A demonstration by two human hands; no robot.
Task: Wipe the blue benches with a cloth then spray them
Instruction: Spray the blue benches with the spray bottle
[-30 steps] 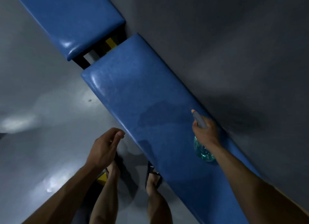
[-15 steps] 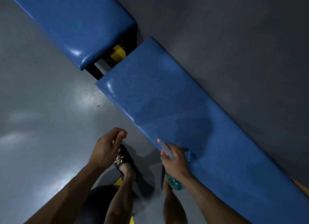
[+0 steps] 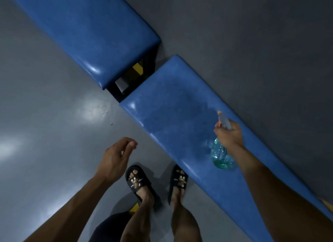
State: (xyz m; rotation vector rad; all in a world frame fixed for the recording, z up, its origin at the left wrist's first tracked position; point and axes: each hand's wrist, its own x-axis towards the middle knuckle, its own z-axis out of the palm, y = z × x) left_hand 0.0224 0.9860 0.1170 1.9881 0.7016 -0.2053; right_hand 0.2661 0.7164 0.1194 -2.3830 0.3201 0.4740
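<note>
Two blue padded benches run diagonally along a dark wall. The near bench (image 3: pixel 176 122) carries a darker damp patch in front of the nozzle. My right hand (image 3: pixel 229 135) grips a clear spray bottle (image 3: pixel 220 156) with blue-green liquid, its nozzle pointing up-left over the near bench's far side. The far bench (image 3: pixel 90 30) lies at the upper left, across a gap. My left hand (image 3: pixel 115 157) hangs over the floor beside the near bench with loosely curled fingers, holding nothing. No cloth is in view.
A black frame with a yellow part (image 3: pixel 137 69) shows in the gap between the benches. The grey glossy floor (image 3: pixel 45 124) spreads to the left. My feet in dark slippers (image 3: pixel 137 181) stand against the near bench's front edge. The dark wall (image 3: pixel 252 43) bounds the right.
My right hand has swung the spray bottle from the bench's front edge back across to its wall side. The view has shifted, so the benches sit lower and more to the right. The left hand has barely moved.
</note>
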